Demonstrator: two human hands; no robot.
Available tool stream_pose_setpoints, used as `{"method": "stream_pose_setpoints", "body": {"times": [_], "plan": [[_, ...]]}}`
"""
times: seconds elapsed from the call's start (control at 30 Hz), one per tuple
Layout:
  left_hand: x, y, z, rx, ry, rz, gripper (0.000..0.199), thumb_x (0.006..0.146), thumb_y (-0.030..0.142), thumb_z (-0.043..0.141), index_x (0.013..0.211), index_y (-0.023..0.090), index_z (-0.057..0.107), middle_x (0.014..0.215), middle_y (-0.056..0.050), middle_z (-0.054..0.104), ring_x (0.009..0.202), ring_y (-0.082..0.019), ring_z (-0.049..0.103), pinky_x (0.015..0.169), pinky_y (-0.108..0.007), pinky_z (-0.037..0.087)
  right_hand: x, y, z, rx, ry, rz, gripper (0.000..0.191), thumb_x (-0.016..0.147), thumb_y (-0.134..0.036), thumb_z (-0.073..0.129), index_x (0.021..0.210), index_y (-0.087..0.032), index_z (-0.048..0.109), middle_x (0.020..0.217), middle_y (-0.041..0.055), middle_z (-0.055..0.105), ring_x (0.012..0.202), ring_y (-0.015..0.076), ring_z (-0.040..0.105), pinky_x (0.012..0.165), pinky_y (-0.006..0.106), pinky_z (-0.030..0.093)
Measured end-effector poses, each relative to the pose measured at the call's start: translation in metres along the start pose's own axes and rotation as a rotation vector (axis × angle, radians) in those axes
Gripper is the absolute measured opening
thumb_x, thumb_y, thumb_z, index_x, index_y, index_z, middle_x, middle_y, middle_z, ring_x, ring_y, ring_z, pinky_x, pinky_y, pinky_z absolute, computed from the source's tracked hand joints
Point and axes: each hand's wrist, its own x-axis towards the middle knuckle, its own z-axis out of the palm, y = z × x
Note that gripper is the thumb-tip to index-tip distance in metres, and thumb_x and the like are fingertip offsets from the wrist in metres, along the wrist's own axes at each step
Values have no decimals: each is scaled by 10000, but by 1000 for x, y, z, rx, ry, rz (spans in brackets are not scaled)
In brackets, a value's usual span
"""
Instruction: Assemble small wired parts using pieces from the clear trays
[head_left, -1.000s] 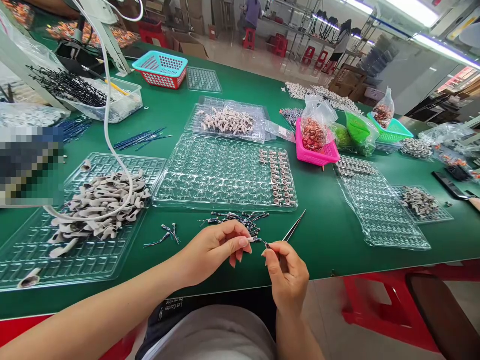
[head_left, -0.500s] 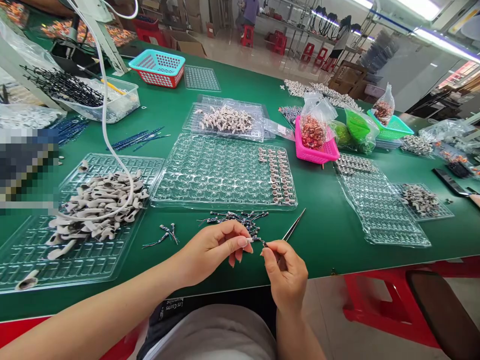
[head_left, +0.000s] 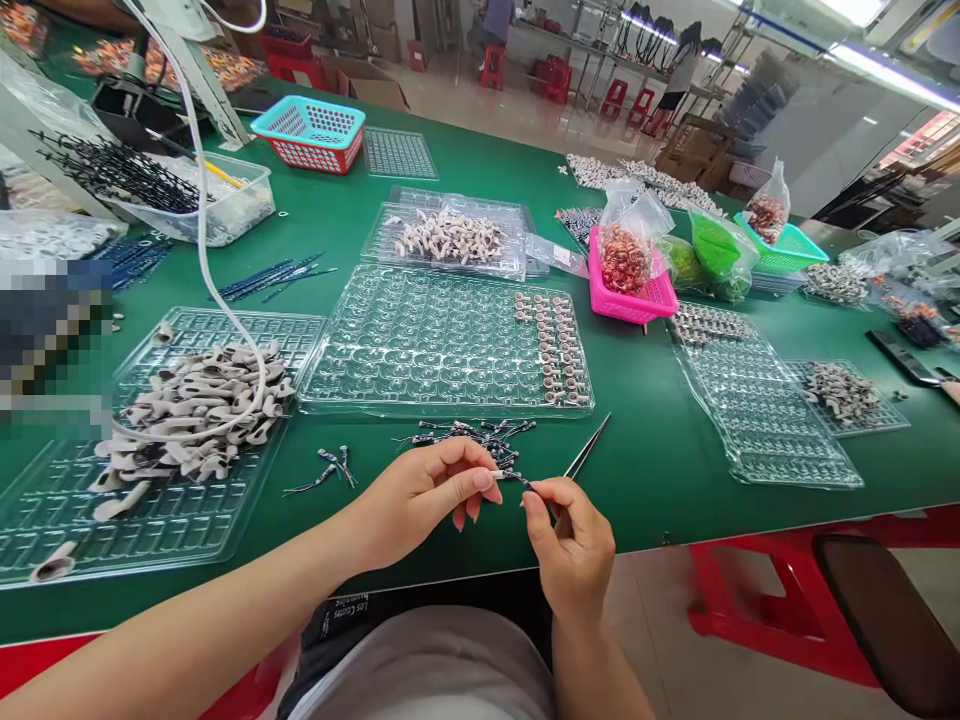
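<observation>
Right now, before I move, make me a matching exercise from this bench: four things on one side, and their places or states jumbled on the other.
Things:
1. Left hand
2. Pink basket
3. Tweezers
4. White cable

Places or states:
A. Jutting out past the right hand
B. Crossing in front of a pile of grey parts
C. Pinching one end of a small wired part
D. Holding a bag of reddish parts

Pairs: 1-C, 2-D, 3-A, 4-B.
</observation>
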Motion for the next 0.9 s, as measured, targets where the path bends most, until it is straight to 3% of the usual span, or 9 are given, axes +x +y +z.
{"method": "stream_pose_setpoints", "body": {"times": [0.6, 0.9], "plan": [[0, 0, 0, 60, 8, -2, 227, 931, 397, 557, 932, 174, 599, 864, -41, 718, 656, -124, 594, 605, -243, 512, 0, 1, 0, 8, -19, 10, 55, 876, -188, 622, 904, -218, 660, 781, 2, 674, 669, 122, 619, 593, 230, 516], [-2, 3, 0, 416, 88, 102, 261, 963, 413, 480, 951, 204, 636, 801, -10, 697, 671, -141, 603, 613, -227, 482, 0, -1, 3, -108, -9, -137, 133, 865, -131, 624, 952, -231, 638, 793, -3, 669, 671, 119, 627, 618, 248, 521]]}}
